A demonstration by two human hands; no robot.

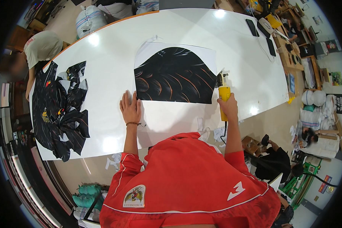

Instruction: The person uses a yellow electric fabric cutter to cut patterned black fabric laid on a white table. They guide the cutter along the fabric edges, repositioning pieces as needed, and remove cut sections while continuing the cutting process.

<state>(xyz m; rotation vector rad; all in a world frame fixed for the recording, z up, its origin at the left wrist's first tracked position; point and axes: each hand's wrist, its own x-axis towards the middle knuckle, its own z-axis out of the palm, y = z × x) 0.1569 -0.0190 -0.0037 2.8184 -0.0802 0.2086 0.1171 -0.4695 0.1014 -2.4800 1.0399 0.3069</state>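
On the white table lies a black printed fabric piece (174, 78) with orange and grey streaks and a curved top edge. White sheet material (206, 54) borders its curve. My right hand (228, 106) is closed around the yellow body of a handheld electric fabric cutter (224, 93). The cutter's metal head meets the right edge of the black piece, and its dark cord hangs down past my wrist. My left hand (130, 108) rests flat, fingers stretched, with its fingertips at the lower left corner of the piece. A dark bracelet circles that wrist.
A heap of black patterned cut pieces (60, 110) covers the table's left end, where another person (41, 49) leans in. A phone (251, 27) and a white cabled device (265, 26) lie at the far right. White scraps (219, 133) hang by the near edge. Another person (271, 159) is at lower right.
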